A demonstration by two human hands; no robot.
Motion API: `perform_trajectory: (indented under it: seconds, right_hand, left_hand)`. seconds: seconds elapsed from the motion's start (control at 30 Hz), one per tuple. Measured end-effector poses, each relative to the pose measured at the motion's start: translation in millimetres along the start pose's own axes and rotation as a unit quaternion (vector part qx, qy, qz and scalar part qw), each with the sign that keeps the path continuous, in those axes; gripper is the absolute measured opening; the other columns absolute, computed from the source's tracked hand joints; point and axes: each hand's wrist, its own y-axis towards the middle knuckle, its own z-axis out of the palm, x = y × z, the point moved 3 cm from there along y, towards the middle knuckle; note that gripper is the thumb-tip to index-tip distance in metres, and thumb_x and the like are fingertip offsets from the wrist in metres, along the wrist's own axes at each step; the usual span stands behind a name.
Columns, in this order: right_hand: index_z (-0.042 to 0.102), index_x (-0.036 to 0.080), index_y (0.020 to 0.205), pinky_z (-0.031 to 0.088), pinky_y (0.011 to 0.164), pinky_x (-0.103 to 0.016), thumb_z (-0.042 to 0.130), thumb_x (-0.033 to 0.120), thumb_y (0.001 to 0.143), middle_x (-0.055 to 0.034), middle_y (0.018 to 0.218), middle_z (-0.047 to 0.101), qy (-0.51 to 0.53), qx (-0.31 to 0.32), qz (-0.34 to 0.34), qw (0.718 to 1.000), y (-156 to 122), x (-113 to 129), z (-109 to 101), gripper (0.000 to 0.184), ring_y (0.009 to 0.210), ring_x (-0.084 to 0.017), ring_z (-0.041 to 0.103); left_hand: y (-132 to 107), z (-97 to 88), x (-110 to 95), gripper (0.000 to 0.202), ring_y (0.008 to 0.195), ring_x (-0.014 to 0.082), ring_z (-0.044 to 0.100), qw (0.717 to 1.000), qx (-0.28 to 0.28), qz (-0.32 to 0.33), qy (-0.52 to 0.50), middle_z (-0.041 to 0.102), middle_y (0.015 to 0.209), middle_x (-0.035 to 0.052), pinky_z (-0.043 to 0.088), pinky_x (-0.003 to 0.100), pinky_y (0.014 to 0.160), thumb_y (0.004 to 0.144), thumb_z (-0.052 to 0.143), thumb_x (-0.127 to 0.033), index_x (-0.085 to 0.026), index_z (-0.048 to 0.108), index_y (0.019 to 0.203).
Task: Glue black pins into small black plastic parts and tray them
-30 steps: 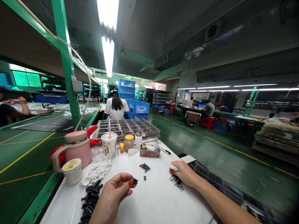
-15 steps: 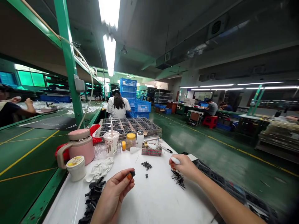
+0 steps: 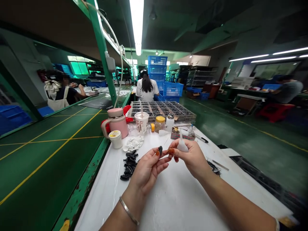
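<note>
My left hand [image 3: 148,165] is closed in a pinch on a small black plastic part [image 3: 160,149], held upright above the white table [image 3: 178,199]. My right hand [image 3: 193,157] grips a white squeeze bottle [image 3: 183,146] in its palm, nozzle pointing up. Its thumb and forefinger are pinched close beside the left fingertips; whether a tiny piece sits between them I cannot make out. Left of my hands lies a heap of black plastic parts [image 3: 130,165]. Thin black strips [image 3: 213,167] lie right of my right wrist, partly hidden, near a metal tool [image 3: 220,165].
A pink mug [image 3: 117,125], a lidded tub [image 3: 115,140], a drink cup [image 3: 141,123] and a yellow-lidded jar [image 3: 160,124] stand at the back left. Behind them is a divided tray [image 3: 192,116] of parts. A small box [image 3: 175,134] holds bottles. Co-workers sit farther off.
My right hand has come left from the black strips to my left hand, the bottle still in it and its nozzle now up. The view has turned left, and the small black pieces mid-table are out of sight.
</note>
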Motion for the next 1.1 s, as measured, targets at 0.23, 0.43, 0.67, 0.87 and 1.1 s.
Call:
perform_trajectory:
  seconds: [0.23, 0.43, 0.67, 0.87, 1.1]
  right_hand:
    - [0.066, 0.015, 0.076, 0.041, 0.050, -0.019, 0.074, 0.023, 0.071, 0.0018, 0.065, 0.060, -0.001, -0.010, -0.016, 1.000, -8.8, -19.1, -0.4, 0.012, 0.056, -0.008, 0.049]
    - [0.064, 0.016, 0.075, 0.041, 0.052, -0.020, 0.070, 0.026, 0.076, 0.0023, 0.064, 0.060, -0.035, -0.019, -0.039, 0.998, -11.5, -15.5, 0.4, 0.012, 0.056, -0.008, 0.053]
    - [0.065, 0.017, 0.078, 0.044, 0.066, -0.024, 0.066, 0.023, 0.081, -0.0002, 0.076, 0.062, -0.153, -0.077, -0.147, 0.974, -16.2, -4.4, -7.3, 0.007, 0.071, -0.012, 0.057]
    - [0.065, 0.017, 0.081, 0.045, 0.068, -0.026, 0.064, 0.020, 0.082, -0.0020, 0.078, 0.063, -0.193, -0.056, -0.204, 0.958, -18.2, -3.3, -5.6, 0.003, 0.073, -0.013, 0.058]
    - [0.065, 0.017, 0.082, 0.044, 0.067, -0.026, 0.064, 0.015, 0.080, -0.0025, 0.077, 0.064, -0.211, -0.043, -0.239, 0.947, -19.4, -2.6, -5.6, 0.003, 0.071, -0.013, 0.058]
  left_hand:
    - [1.2, 2.6, 14.3, 0.015, 0.073, 0.0075, 0.059, 0.999, 0.024, -0.027, 0.006, 0.058, 0.084, 0.0051, 0.053, 0.020, 0.074, 0.081, 0.063, -0.011, -0.008, 0.061, 0.095]
    - [0.5, 2.7, 14.3, 0.018, 0.064, 0.0058, 0.056, 0.998, 0.030, -0.048, 0.016, 0.056, 0.077, 0.0034, 0.053, 0.017, 0.063, 0.080, 0.065, -0.014, -0.010, 0.060, 0.096]
    - [1.0, -0.7, 12.1, 0.020, 0.064, 0.0054, 0.057, 0.999, 0.020, -0.050, -0.003, 0.059, 0.081, 0.0041, 0.052, 0.013, 0.058, 0.073, 0.072, -0.014, -0.009, 0.063, 0.091]
    - [1.8, -1.7, 14.1, 0.017, 0.064, 0.0054, 0.056, 0.998, 0.025, -0.062, 0.000, 0.059, 0.079, 0.0040, 0.052, 0.012, 0.056, 0.076, 0.070, -0.013, -0.009, 0.064, 0.091]
    - [1.7, -2.6, 13.2, 0.016, 0.062, 0.0051, 0.055, 0.998, 0.030, -0.058, 0.003, 0.058, 0.075, 0.0028, 0.051, 0.012, 0.055, 0.075, 0.070, -0.012, -0.008, 0.065, 0.089]
